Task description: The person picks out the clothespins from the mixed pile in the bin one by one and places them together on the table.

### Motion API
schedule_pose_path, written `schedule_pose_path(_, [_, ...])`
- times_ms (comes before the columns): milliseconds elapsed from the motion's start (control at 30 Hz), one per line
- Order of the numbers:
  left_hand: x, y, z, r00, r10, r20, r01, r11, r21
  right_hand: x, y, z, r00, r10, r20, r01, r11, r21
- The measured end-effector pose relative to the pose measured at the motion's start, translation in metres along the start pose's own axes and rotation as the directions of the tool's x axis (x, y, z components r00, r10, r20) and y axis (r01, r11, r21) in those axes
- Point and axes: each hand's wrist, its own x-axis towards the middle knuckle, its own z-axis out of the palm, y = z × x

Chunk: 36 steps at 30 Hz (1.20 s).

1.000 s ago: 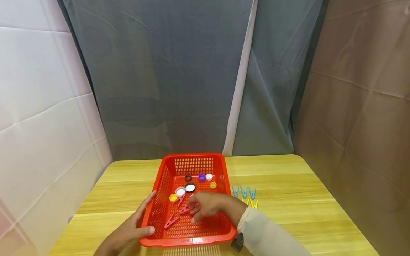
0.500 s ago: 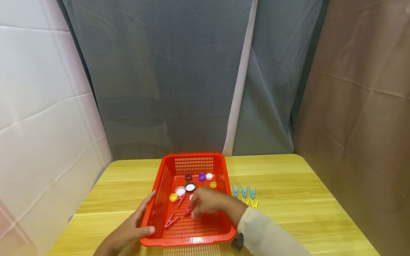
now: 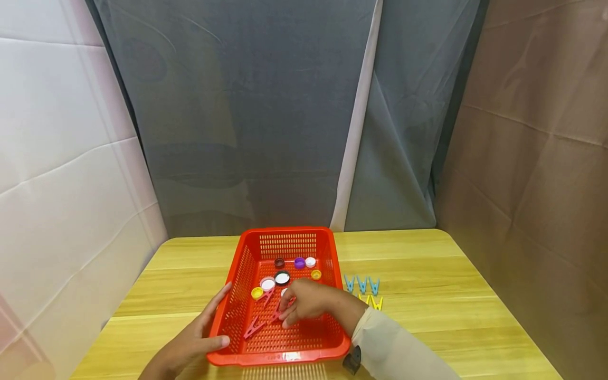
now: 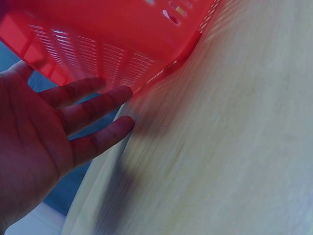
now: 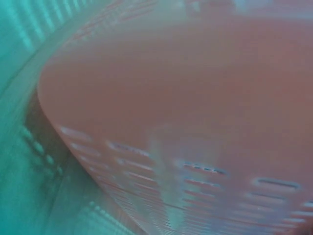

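Observation:
A red plastic basket with slotted walls sits on the wooden table. Inside it my right hand reaches down and pinches a pink clothespin, part of which the fingers hide. Two more pink clothespins lie close by: one nearer the front, one beside a yellow cap. My left hand rests against the basket's left side, thumb at the front rim. In the left wrist view its fingers extend nearly straight along the slotted wall. The right wrist view shows mostly basket wall, without the hand.
Several bottle caps, including a purple cap and a black-rimmed cap, lie farther back in the basket. To its right, blue clothespins stand in a row on the table, with yellow clothespins in front, partly behind the right forearm.
My right fingers have closed on the middle pink clothespin and turned it from lying nearly sideways to a steeper slant. The left hand and the basket stay put.

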Motion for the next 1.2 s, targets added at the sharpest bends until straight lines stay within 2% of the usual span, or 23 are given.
schedule_pose_path(133, [-0.0002, 0.0010, 0.0000, 1.000, -0.001, 0.004, 0.001, 1.000, 0.006, 0.0004, 0.0010, -0.0012, 1.000, -0.014, 0.009, 0.014, 0.999, 0.031])
schedule_pose_path(300, [0.0007, 0.0013, -0.0003, 1.000, 0.002, 0.004, -0.002, 1.000, 0.000, 0.0014, 0.0019, -0.0031, 0.999, -0.046, 0.023, 0.042, 0.989, 0.143])
schedule_pose_path(367, [0.0011, 0.0009, -0.0007, 1.000, 0.005, 0.008, -0.005, 1.000, -0.004, 0.0018, 0.0021, -0.0042, 0.998, -0.064, 0.020, 0.061, 0.991, 0.121])
schedule_pose_path(500, [0.0015, 0.0006, -0.0004, 1.000, 0.005, 0.003, -0.005, 1.000, 0.000, 0.0027, 0.0009, -0.0055, 0.996, -0.085, -0.017, 0.085, 0.996, -0.015])
schedule_pose_path(767, [0.0015, 0.0011, -0.0003, 1.000, 0.008, 0.001, -0.008, 1.000, -0.002, 0.0023, -0.0032, -0.0066, 0.990, -0.091, -0.111, 0.072, 0.984, -0.160])
schedule_pose_path(967, [0.0007, 0.0007, -0.0001, 1.000, -0.003, -0.013, 0.003, 1.000, 0.010, 0.0022, -0.0024, -0.0076, 0.977, -0.136, -0.164, 0.107, 0.978, -0.178])
schedule_pose_path(1200, [0.0001, -0.0007, -0.0006, 1.000, -0.008, -0.003, 0.008, 1.000, 0.011, -0.0003, -0.0040, -0.0084, 0.964, -0.214, -0.158, 0.181, 0.962, -0.202])
